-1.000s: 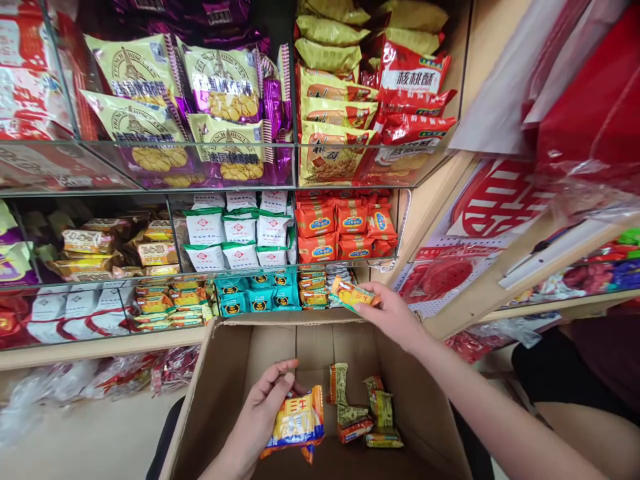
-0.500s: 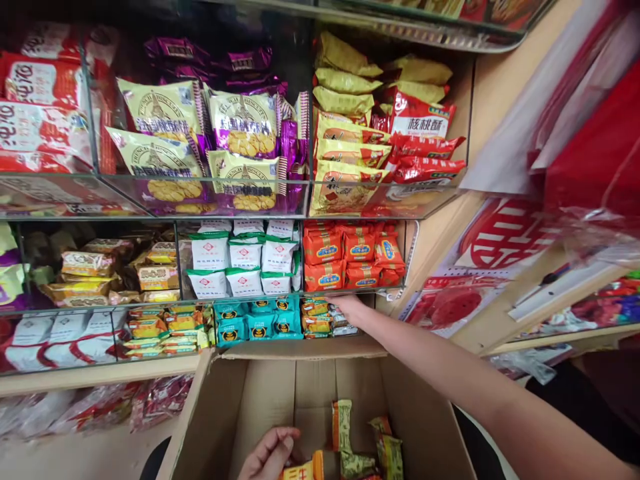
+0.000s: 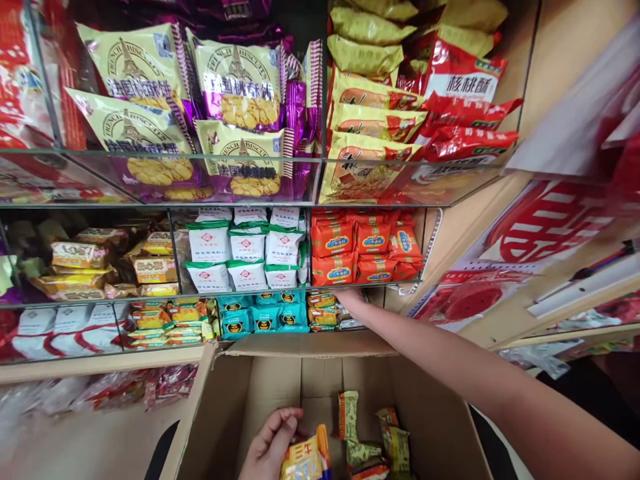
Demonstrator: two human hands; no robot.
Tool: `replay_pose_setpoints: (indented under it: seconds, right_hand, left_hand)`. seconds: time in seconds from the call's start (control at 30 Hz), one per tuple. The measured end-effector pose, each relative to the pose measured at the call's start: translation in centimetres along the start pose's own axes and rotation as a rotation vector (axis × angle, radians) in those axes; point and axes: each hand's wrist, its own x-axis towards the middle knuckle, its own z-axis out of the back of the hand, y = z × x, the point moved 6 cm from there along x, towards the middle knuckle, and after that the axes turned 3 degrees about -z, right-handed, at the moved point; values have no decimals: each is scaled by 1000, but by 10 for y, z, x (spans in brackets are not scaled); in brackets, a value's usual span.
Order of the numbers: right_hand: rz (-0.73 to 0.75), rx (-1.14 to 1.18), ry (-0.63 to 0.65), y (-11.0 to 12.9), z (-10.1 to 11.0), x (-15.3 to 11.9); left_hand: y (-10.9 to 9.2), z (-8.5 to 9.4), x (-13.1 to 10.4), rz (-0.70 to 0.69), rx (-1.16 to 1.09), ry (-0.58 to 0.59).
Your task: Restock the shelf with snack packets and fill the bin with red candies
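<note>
My left hand (image 3: 274, 441), its fingers curled, is over the open cardboard box (image 3: 320, 345) and holds a yellow-orange snack packet (image 3: 304, 459). Inside the box lie several small yellow-green packets (image 3: 349, 415), to the right of that hand. My right hand (image 3: 351, 303) reaches into the low shelf compartment under the red packets, and its fingers are hidden there. Beside it on the left sit small orange-brown packets (image 3: 323, 315), with silvery-white ones (image 3: 350, 323) just below.
Teal packets (image 3: 263, 317) fill the neighbouring low compartment. Above are white-green packets (image 3: 247, 250) and red packets (image 3: 333, 238). Clear plastic fronts (image 3: 250, 180) edge the upper shelf with biscuit packs (image 3: 235, 87). A wooden side panel (image 3: 465, 233) rises at right.
The view has moved closer to the shelves. My left hand has risen slightly in view, showing more of the yellow-orange packet. My right hand stays in the low compartment, now further under the shelf edge.
</note>
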Motion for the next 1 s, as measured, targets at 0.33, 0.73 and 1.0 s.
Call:
replay_pose_setpoints:
  seconds: [0.33,0.73,1.0]
  right_hand:
    - [-66,-287,208,14,23,-34]
    - [288,136,379,5,44,-258]
    - [-56,489,377,-36,40,-251]
  left_hand:
    - [-41,-20,-12,-129,51,-141]
    - [-18,-60,-20,-163,251,109]
    - [-26,-81,-45,-150,379,462]
